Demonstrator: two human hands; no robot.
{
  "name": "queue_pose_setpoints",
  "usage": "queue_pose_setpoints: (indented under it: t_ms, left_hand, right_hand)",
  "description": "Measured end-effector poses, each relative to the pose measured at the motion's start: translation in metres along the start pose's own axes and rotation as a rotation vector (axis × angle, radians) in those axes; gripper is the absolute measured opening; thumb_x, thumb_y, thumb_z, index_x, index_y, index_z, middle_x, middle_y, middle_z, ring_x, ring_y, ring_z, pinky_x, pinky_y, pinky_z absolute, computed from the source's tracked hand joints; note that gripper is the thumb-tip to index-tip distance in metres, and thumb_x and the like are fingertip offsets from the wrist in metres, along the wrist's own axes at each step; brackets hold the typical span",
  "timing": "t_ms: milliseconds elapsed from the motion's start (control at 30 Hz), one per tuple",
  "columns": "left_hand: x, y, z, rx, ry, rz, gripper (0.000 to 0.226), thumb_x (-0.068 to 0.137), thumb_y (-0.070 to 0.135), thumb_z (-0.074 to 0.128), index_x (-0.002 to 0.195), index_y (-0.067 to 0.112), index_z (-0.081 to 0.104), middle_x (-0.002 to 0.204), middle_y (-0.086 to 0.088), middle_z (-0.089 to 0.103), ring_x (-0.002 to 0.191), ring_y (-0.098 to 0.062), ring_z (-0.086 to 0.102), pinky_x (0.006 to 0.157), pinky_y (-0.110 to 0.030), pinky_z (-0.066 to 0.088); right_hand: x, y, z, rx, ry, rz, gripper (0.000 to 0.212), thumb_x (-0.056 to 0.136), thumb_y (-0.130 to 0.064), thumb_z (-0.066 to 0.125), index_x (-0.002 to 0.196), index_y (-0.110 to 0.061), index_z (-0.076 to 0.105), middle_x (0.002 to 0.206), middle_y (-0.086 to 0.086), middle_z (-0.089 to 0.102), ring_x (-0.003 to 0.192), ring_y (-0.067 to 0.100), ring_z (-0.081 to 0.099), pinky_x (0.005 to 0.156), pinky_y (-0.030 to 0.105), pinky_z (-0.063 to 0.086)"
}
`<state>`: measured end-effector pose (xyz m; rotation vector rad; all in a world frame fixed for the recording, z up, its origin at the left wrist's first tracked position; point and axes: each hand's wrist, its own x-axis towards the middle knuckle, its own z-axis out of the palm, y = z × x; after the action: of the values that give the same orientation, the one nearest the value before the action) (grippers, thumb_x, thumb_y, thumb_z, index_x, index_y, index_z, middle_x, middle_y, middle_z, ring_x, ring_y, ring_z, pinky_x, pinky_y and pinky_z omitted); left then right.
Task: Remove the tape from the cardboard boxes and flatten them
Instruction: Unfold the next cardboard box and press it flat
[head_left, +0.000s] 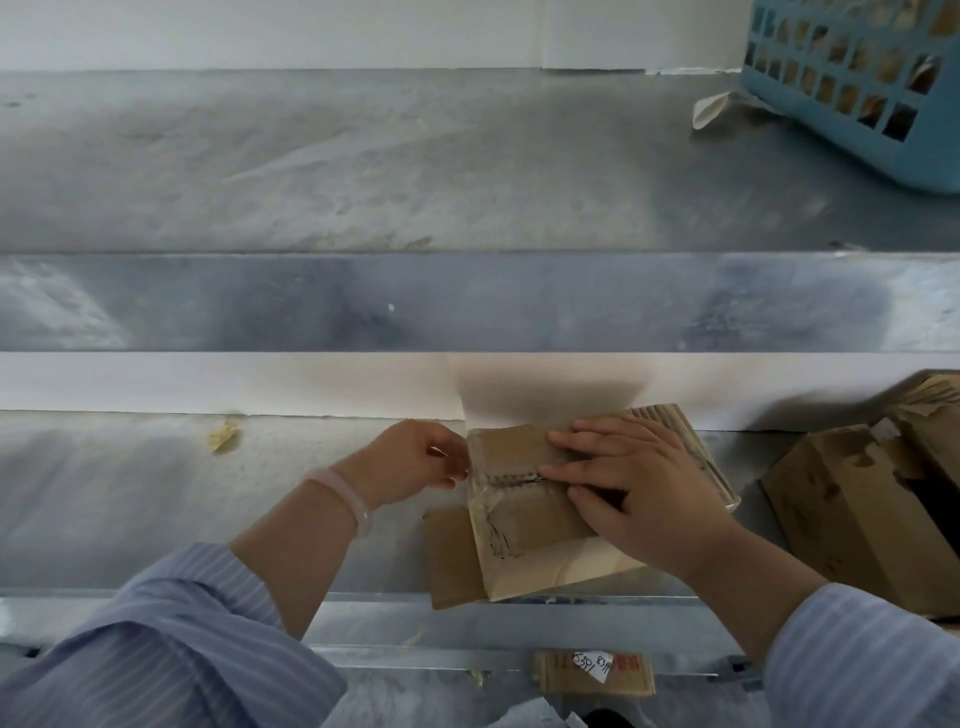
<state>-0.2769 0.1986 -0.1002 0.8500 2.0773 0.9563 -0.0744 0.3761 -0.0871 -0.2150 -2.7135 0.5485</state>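
The right grip (639, 488) pressed flat-fingered on the box (524, 522) while the left grip (415, 457) pinched tape (480, 496) at its left edge.

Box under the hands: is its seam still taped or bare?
Still taped. Glossy clear tape covers the seam of the box; the left hand pinches its left end, and the right hand presses flat on top.
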Motion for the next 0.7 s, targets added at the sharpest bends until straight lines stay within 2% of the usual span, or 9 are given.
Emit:
queue_pose_setpoints:
  t_ms: [133, 233, 367, 467, 567, 700]
  left_hand:
    - [-0.006, -0.006, 0.007, 0.122, 0.169, 0.132, 0.032, 0.080, 0.008, 0.074, 0.079, 0.040, 0.071, 0.079, 0.022, 0.067, 0.077, 0.008, 0.063, 0.071, -0.007, 0.046]
    - [-0.010, -0.008, 0.007, 0.216, 0.238, 0.211, 0.019, 0.082, 0.019, 0.073, 0.087, 0.037, 0.074, 0.078, 0.025, 0.063, 0.082, 0.011, 0.058, 0.072, -0.005, 0.043]
    - [-0.012, -0.006, 0.006, 0.214, 0.258, 0.201, 0.010, 0.085, 0.024, 0.071, 0.089, 0.032, 0.074, 0.075, 0.029, 0.060, 0.078, 0.014, 0.056, 0.069, -0.003, 0.039]
    - [-0.013, -0.005, 0.008, 0.250, 0.253, 0.227, 0.012, 0.085, 0.022, 0.071, 0.093, 0.029, 0.075, 0.078, 0.028, 0.060, 0.076, 0.010, 0.058, 0.073, -0.006, 0.042]
    - [-0.014, -0.010, 0.011, 0.387, 0.309, 0.306, 0.012, 0.087, 0.026, 0.069, 0.097, 0.030, 0.075, 0.084, 0.019, 0.064, 0.080, 0.000, 0.058, 0.076, -0.018, 0.048]
    - [-0.016, -0.015, 0.016, 0.579, 0.459, 0.470, 0.020, 0.090, 0.032, 0.056, 0.091, 0.025, 0.075, 0.083, 0.010, 0.069, 0.075, -0.010, 0.064, 0.065, -0.024, 0.050]
  right_hand:
    - [0.000, 0.000, 0.000, 0.002, -0.004, 0.005, 0.030, 0.081, -0.045, 0.052, 0.106, -0.053, 0.068, 0.125, -0.032, 0.057, 0.126, -0.004, 0.046, 0.108, 0.044, 0.037]
    - [0.000, 0.001, 0.001, -0.002, -0.009, 0.006, 0.030, 0.081, -0.045, 0.052, 0.106, -0.054, 0.068, 0.126, -0.032, 0.056, 0.127, -0.005, 0.045, 0.109, 0.044, 0.037]
    - [0.001, 0.001, 0.001, 0.001, -0.009, 0.007, 0.030, 0.082, -0.045, 0.052, 0.106, -0.053, 0.068, 0.126, -0.031, 0.057, 0.127, -0.005, 0.046, 0.107, 0.046, 0.038]
    - [0.001, 0.000, 0.000, -0.006, -0.023, 0.008, 0.030, 0.082, -0.046, 0.052, 0.107, -0.053, 0.067, 0.126, -0.031, 0.057, 0.127, -0.004, 0.046, 0.107, 0.046, 0.038]
    - [0.001, 0.000, 0.000, -0.010, -0.030, 0.013, 0.031, 0.082, -0.046, 0.051, 0.107, -0.054, 0.066, 0.126, -0.031, 0.057, 0.127, -0.004, 0.046, 0.108, 0.046, 0.038]
    - [0.002, -0.001, -0.001, -0.012, -0.028, 0.013, 0.030, 0.083, -0.046, 0.051, 0.107, -0.054, 0.067, 0.126, -0.031, 0.057, 0.127, -0.004, 0.046, 0.108, 0.046, 0.038]
